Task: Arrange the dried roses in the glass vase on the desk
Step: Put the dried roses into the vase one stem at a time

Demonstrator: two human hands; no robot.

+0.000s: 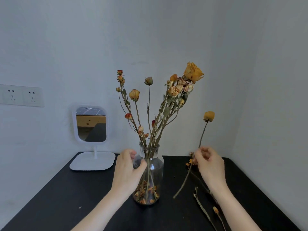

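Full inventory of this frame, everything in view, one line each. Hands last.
clear glass vase: one, transparent, desk centre, upright
dried roses in the vase: one bunch, yellow-orange-red, stems in the vase
fallen dried petals: heap, orange-brown, vase bottom
single long-stemmed dried yellow rose: one, yellow, held up right of the vase
loose dried stems: several, brown-green, on the desk front right
white-framed table mirror: one, white, desk back left
white wall socket panel: one, white, left wall
black desk: one, black, lower frame
plain wall: grey-white, behind
left-hand grip: one, round the vase's shoulder
right-hand grip: one, pinching the single rose's stem
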